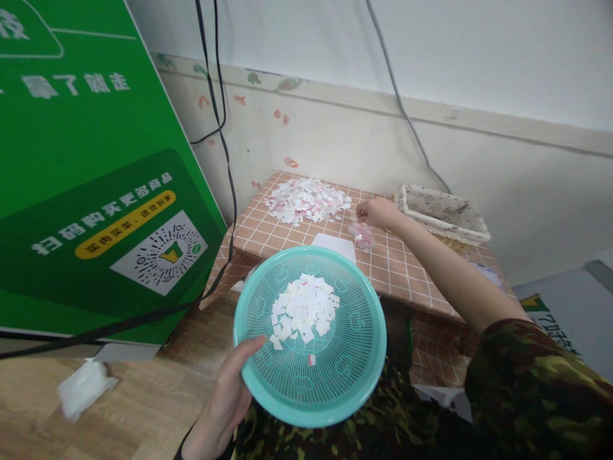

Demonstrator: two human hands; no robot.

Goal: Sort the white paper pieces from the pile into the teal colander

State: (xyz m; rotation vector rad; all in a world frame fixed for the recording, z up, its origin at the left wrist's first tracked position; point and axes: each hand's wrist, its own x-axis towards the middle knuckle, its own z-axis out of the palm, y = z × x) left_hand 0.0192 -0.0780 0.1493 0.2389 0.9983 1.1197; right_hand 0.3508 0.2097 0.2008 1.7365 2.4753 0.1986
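My left hand (227, 390) grips the near left rim of a round teal plastic colander (349, 377), thumb over the edge. Inside the colander lies a heap of small white paper scraps (304, 306), with one red-and-white scrap (312, 360) apart from it. Over the table, my right hand (378, 213) is closed, fingertips pinched together; what they hold is too small to make out. Just below those fingertips is a small clear plastic bag with pinkish contents (363, 236). A larger pile of white and pink paper scraps (306, 199) sits left of my right hand.
A table with a brown checked cloth (402, 275) stands against the wall. On it are a cloth-lined wicker basket (443, 220) and a white sheet (335, 246). A green printed panel (96, 160) and hanging black cables (230, 185) are at left. A white plastic bag (86, 386) lies on the floor.
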